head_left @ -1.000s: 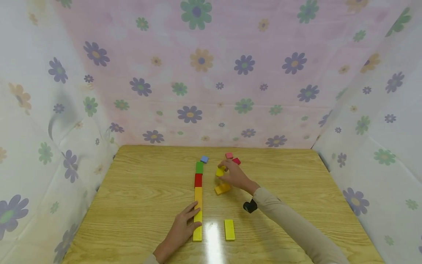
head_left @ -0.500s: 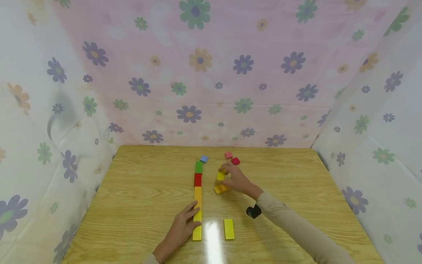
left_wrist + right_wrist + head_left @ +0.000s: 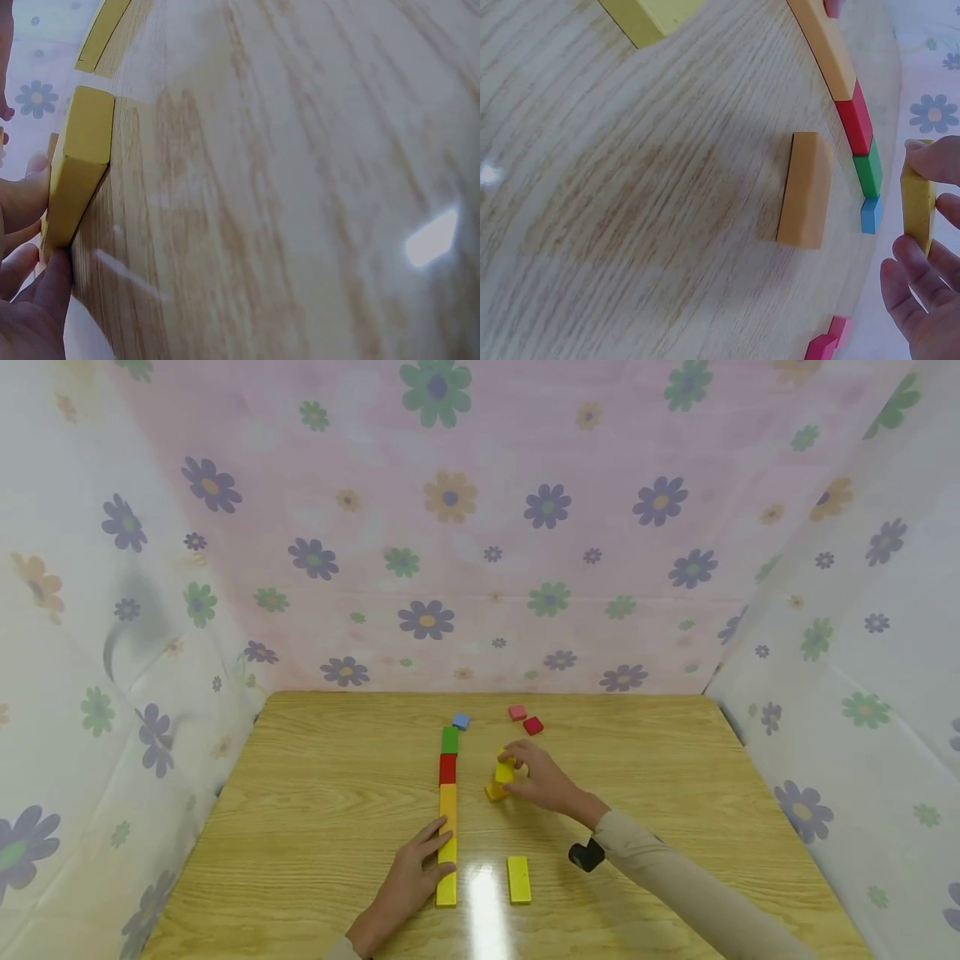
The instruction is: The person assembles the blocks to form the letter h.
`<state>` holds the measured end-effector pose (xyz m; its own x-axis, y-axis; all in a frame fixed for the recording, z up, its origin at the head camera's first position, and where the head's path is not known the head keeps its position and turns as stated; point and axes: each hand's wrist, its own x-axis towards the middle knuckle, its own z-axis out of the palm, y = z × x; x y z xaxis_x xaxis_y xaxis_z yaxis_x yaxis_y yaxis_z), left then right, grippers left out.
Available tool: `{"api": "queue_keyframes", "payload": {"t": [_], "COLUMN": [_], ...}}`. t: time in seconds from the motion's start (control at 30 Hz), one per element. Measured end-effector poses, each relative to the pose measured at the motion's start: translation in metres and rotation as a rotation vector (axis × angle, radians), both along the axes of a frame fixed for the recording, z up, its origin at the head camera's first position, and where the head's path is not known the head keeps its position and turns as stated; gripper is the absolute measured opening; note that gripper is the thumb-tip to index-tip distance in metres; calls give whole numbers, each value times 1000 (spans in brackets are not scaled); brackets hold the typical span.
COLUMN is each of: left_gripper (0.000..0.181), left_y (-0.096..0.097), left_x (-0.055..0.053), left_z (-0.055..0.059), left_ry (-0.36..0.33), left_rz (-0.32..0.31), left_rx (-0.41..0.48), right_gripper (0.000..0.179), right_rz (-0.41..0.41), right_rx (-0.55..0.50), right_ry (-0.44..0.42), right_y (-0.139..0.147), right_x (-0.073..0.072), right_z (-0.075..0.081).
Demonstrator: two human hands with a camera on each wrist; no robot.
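Observation:
A straight row of blocks runs away from me: yellow (image 3: pixel 447 893), orange (image 3: pixel 447 800), red (image 3: pixel 447 768) and green (image 3: pixel 450 741), with a blue block (image 3: pixel 461 721) set askew at the far end. My left hand (image 3: pixel 405 881) lies across the row's near part, fingers fairly straight, tips touching the yellow and orange blocks. In the left wrist view its fingertips sit against the near yellow block (image 3: pixel 86 135). Between thumb and fingers my right hand (image 3: pixel 543 781) pinches another yellow block (image 3: pixel 917 202), held upright. In the head view it overlaps a loose orange block (image 3: pixel 492 791) on the table.
Another yellow block (image 3: pixel 519 880) lies flat to the right of the row's near end. Toward the back sit a pink block (image 3: pixel 517 712) and a crimson block (image 3: pixel 533 726). Flower-printed cloth (image 3: pixel 480 577) walls in the wooden table (image 3: pixel 637 760) at the back and sides.
Holding the yellow block, my right hand has come slightly nearer to me and now covers more of the loose orange block. My left hand stays at the row.

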<state>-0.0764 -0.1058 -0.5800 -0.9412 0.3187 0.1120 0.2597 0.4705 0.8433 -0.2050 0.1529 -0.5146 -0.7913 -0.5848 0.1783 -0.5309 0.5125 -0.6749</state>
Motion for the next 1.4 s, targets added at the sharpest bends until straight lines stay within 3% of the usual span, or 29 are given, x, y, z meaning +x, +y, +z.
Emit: {"api": "queue_keyframes", "payload": {"t": [0.93, 1.4], "left_gripper": [52, 52], "left_y": [-1, 0], "left_x": [-2, 0], "left_z": [-4, 0], "left_ry": [32, 9], "left_rz": [-6, -4], "left_rx": [-1, -2], "right_gripper": [38, 39], "right_rz": [17, 20], "right_rx": [24, 29], "right_ry": [-12, -49], "right_y": [12, 13], "right_x": [36, 50], "right_z": [0, 0]}}
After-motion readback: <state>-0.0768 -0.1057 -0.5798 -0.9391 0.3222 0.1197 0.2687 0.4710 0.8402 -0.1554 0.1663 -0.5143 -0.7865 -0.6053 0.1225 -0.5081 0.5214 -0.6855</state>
